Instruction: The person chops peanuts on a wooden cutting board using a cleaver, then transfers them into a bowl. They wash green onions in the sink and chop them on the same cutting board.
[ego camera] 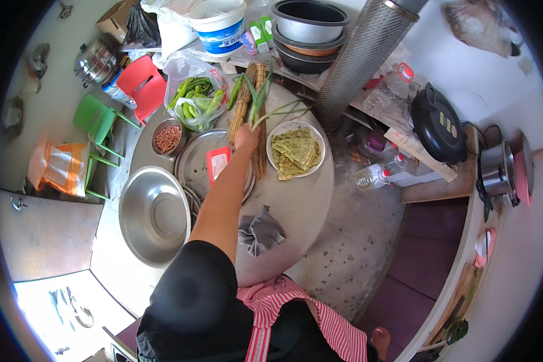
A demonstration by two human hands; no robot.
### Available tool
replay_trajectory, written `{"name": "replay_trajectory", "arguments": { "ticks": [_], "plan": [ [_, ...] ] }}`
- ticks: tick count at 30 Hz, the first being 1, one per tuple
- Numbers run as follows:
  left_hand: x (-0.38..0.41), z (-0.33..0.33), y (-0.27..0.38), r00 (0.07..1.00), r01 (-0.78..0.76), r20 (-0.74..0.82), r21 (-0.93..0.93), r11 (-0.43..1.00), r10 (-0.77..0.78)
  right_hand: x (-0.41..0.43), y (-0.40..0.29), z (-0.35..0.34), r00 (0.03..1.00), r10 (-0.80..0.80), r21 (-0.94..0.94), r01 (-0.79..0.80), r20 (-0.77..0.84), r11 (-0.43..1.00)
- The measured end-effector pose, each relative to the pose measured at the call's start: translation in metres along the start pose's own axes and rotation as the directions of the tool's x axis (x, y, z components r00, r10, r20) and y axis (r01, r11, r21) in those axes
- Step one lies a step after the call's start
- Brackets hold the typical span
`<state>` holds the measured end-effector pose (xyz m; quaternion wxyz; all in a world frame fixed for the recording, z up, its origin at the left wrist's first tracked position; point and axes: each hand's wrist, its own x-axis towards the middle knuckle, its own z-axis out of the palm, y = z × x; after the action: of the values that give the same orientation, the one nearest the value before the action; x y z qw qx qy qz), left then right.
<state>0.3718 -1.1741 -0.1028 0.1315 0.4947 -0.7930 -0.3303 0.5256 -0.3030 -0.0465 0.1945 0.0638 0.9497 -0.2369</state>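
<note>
My left arm reaches across a round grey table [298, 212]. At its end, my left hand [247, 137] is closed around the lower ends of some green scallions [259, 106], whose leaves fan out beyond it. Beneath and beside the hand lie bundled straw brushes [242, 106]. Just to the right, folded green-flecked flatbreads [296, 151] rest on a white plate [322, 144]. Under my forearm is a round metal tray [192, 158] with a red packet [218, 162] on it. My right hand [380, 338] hangs low at my side, partly cut off by my clothing; its fingers are unclear.
A large steel basin [131, 217], a bowl of peanuts [167, 138], a plastic bag of green peppers [197, 102] and a grey cloth [261, 231] are on the table. A perforated metal pipe [364, 59] rises behind it. Red [142, 83] and green chairs [95, 115] stand left.
</note>
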Motion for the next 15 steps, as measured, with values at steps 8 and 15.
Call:
{"name": "replay_trajectory", "arguments": {
  "ticks": [8, 15],
  "plan": [
    [-0.029, -0.078, 0.004, 0.949, -0.206, -0.308, -0.779, 0.592, -0.074, -0.007, 0.056, 0.029, 0.988, 0.115, 0.224, -0.136, 0.105, 0.965],
    [-0.222, -0.112, 0.159, 0.938, -0.23, -0.189, -0.967, 0.112, 0.291, -0.061, -0.009, 0.054, 0.981, 0.187, 0.387, -0.191, 0.048, 0.902]
  ]
}}
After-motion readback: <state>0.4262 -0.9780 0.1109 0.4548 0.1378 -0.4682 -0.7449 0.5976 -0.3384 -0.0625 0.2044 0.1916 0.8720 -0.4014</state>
